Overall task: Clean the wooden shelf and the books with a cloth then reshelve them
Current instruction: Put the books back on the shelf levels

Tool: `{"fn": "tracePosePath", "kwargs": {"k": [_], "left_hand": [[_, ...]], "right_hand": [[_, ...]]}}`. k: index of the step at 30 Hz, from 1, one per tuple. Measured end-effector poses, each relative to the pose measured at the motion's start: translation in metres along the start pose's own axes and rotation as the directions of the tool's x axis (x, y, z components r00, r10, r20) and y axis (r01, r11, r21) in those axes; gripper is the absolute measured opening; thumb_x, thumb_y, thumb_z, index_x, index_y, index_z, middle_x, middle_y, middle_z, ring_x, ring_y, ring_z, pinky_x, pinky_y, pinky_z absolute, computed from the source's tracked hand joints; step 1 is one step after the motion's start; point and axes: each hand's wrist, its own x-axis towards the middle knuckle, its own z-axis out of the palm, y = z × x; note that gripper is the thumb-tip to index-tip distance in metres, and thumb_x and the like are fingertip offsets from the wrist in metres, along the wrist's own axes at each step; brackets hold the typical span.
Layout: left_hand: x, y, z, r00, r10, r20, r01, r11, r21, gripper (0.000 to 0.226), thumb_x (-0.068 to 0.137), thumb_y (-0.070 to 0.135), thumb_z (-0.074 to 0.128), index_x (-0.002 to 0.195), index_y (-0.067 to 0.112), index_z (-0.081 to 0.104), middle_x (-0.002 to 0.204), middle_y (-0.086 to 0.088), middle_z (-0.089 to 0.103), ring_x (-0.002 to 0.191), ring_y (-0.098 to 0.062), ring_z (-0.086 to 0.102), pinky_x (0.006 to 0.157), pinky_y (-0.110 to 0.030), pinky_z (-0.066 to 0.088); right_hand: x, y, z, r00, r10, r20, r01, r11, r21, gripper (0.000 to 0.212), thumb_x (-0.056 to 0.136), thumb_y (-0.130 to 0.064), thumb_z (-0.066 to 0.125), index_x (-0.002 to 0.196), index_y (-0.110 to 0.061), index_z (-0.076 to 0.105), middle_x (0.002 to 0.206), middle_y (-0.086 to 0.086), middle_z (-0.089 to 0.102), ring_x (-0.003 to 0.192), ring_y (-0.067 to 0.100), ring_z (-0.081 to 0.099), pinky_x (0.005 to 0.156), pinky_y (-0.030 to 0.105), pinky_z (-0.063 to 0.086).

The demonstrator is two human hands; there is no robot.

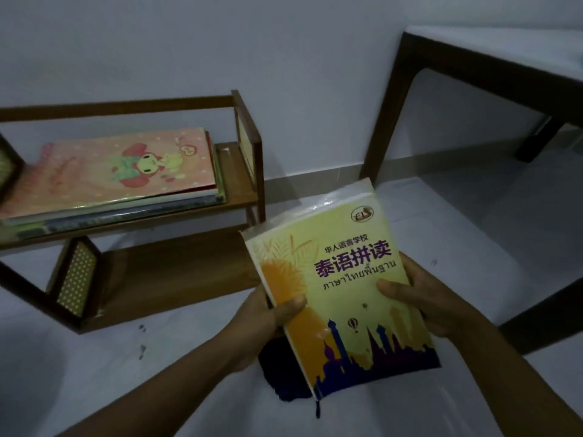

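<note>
A yellow book (340, 279) with a purple skyline on its cover is held face up over the floor. My left hand (268, 316) grips its left edge with the thumb on the cover. My right hand (419, 298) grips the right edge the same way. A dark cloth (277, 370) shows beneath the book, under my left hand. The low wooden shelf (239, 197) stands at the left against the wall. Its upper board carries a flat stack of books, a pink cartoon book (120, 171) on top. The lower board (176, 272) is bare.
A dark wooden table (391, 127) stands at the right, with one leg near the book and another (549, 313) at the far right. The floor is pale tile. A white wall runs behind the shelf.
</note>
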Motion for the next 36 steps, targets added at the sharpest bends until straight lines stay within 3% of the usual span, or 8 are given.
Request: {"fn": "tracePosePath", "kwargs": {"k": [7,13,16,19,23,27,31,36], "left_hand": [[-0.093,0.046,-0.09,0.882,0.426,-0.204,-0.3,0.838,0.455,0.04,0.076,0.037,0.069,0.112,0.034,0.052,0.109,0.03,0.064,0.098,0.005,0.065,0.071,-0.012,0.054],[-0.168,-0.007,-0.159,0.81,0.43,-0.4,-0.133,0.798,0.588,0.024,0.071,0.05,0.074,0.089,0.04,0.064,0.089,0.037,0.065,0.081,0.016,0.062,0.062,-0.003,0.048],[-0.184,-0.036,-0.183,0.808,0.367,-0.46,-0.12,0.868,0.481,0.033,0.067,0.045,0.078,0.098,0.044,0.066,0.096,0.013,0.073,0.088,0.006,0.066,0.07,-0.01,0.054],[-0.185,-0.039,-0.204,0.828,0.37,-0.421,-0.137,0.862,0.488,0.059,0.049,0.076,0.072,0.103,0.054,0.063,0.1,0.019,0.072,0.092,0.0,0.068,0.076,-0.019,0.057],[-0.2,0.014,-0.239,0.989,0.132,-0.071,-0.092,0.908,0.408,0.076,0.057,0.055,0.084,0.125,0.037,0.055,0.123,0.017,0.065,0.114,-0.008,0.061,0.09,-0.025,0.054],[-0.196,0.084,-0.224,0.991,0.13,-0.017,-0.075,0.664,0.744,0.085,0.06,0.061,0.078,0.135,0.045,0.04,0.126,0.029,0.054,0.114,0.005,0.054,0.091,-0.024,0.053],[-0.165,0.086,-0.163,0.968,0.25,0.029,-0.032,0.008,0.999,0.056,0.078,0.052,0.068,0.127,0.032,0.048,0.109,0.012,0.061,0.092,-0.006,0.059,0.075,-0.02,0.049],[-0.165,0.081,-0.173,0.954,0.292,-0.066,0.066,0.008,0.998,0.042,0.079,0.054,0.065,0.112,0.029,0.06,0.092,0.01,0.067,0.08,-0.004,0.062,0.069,-0.018,0.05]], "right_hand": [[0.023,-0.037,0.113,0.984,-0.168,0.059,0.178,0.934,-0.309,0.054,0.075,-0.006,0.078,0.121,-0.018,0.055,0.111,-0.001,0.072,0.101,0.014,0.069,0.081,0.034,0.059],[0.033,0.045,0.212,0.995,-0.088,0.041,0.095,0.959,-0.267,0.038,0.077,0.01,0.071,0.106,-0.016,0.065,0.099,-0.007,0.074,0.096,0.012,0.07,0.076,0.029,0.058],[0.039,0.059,0.245,0.997,-0.056,0.051,0.068,0.957,-0.282,0.046,0.073,0.008,0.076,0.101,-0.026,0.061,0.086,-0.023,0.073,0.093,0.002,0.068,0.069,0.015,0.054],[0.049,0.057,0.258,0.999,-0.024,0.031,0.032,0.956,-0.291,0.047,0.073,0.009,0.075,0.097,-0.029,0.061,0.08,-0.02,0.072,0.087,0.001,0.069,0.064,0.014,0.054],[0.056,0.059,0.269,0.996,0.028,0.089,-0.001,0.956,-0.293,0.043,0.078,0.008,0.071,0.108,-0.021,0.06,0.093,-0.014,0.071,0.083,-0.004,0.069,0.063,0.015,0.053],[0.059,0.064,0.268,0.995,0.053,0.084,-0.022,0.941,-0.337,0.041,0.079,0.0,0.074,0.109,-0.023,0.059,0.097,-0.017,0.068,0.084,-0.01,0.066,0.064,0.012,0.053],[0.058,0.073,0.272,0.995,0.048,0.084,-0.013,0.928,-0.373,0.041,0.079,0.002,0.072,0.106,-0.026,0.057,0.095,-0.017,0.066,0.083,-0.011,0.065,0.062,0.01,0.051],[0.052,0.095,0.257,0.982,0.189,0.022,-0.161,0.884,-0.438,0.071,0.073,-0.006,0.08,0.122,-0.027,0.033,0.115,-0.001,0.048,0.098,0.008,0.054,0.061,0.01,0.047]]}}
